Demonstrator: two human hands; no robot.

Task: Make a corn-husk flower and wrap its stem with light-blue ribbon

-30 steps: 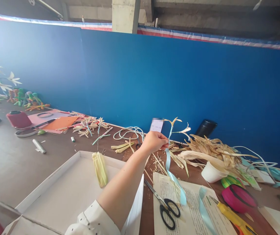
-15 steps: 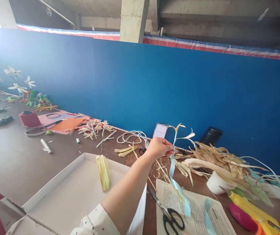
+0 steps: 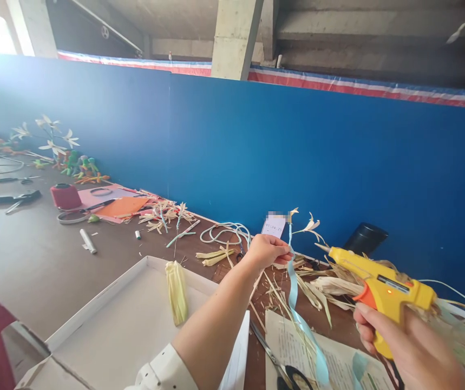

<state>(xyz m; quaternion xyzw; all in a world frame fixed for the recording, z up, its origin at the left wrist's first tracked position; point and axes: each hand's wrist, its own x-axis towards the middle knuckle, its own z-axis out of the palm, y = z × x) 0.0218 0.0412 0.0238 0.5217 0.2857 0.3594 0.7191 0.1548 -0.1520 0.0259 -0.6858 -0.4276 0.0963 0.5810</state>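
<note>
My left hand pinches the thin stem of a corn-husk flower, which stands upright above the table. From this stem a light blue ribbon hangs down in a loose curl onto a printed sheet. At the right, my right hand is wrapped around the handle of a yellow glue gun, whose orange trigger sits by the fingers. The gun's nozzle points left toward the ribbon-wrapped stem, apart from it. Black-handled scissors lie on the sheet's left edge.
A white box lid holding a pale husk bundle lies at the left. Dry husks spread behind the glue gun. Near the blue partition lie a coiled cord, orange paper and a red thread spool.
My right hand has come into view at the right, lifting the yellow glue gun off the table. My left hand still pinches the flower stem. The whole view has shifted slightly.
</note>
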